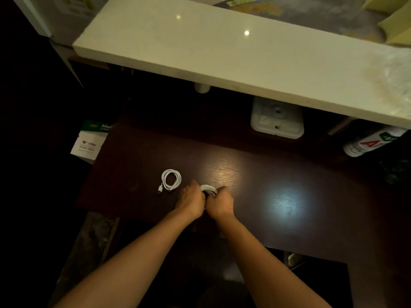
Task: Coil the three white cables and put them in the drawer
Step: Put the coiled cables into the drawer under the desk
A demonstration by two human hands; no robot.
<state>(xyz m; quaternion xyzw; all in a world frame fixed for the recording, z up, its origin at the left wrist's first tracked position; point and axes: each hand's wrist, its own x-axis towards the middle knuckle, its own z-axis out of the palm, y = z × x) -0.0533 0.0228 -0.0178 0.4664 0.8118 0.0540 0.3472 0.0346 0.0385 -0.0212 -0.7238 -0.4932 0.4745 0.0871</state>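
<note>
Both hands meet over the dark wood-grain tabletop (pixel 278 174), bunched on one white cable coil (pixel 209 189). Left hand (pixel 191 200) has fingers curled round the coil's left side; right hand (pixel 220 203) is curled on its right side, knuckles up. Fingertips hidden, so exact pinch is unclear, looks like a firm wrap. A second coiled white cable with plug ends (pixel 170 180) lies loose just left of the hands, untouched.

The coiled cable (pixel 170 180) is white. It lies on a dark brown bench (pixel 278 178) with fine wood grain. The shelf (pixel 222 52) above is pale cream; a green-and-white box (pixel 90 140) sits at the bench's left edge.
</note>
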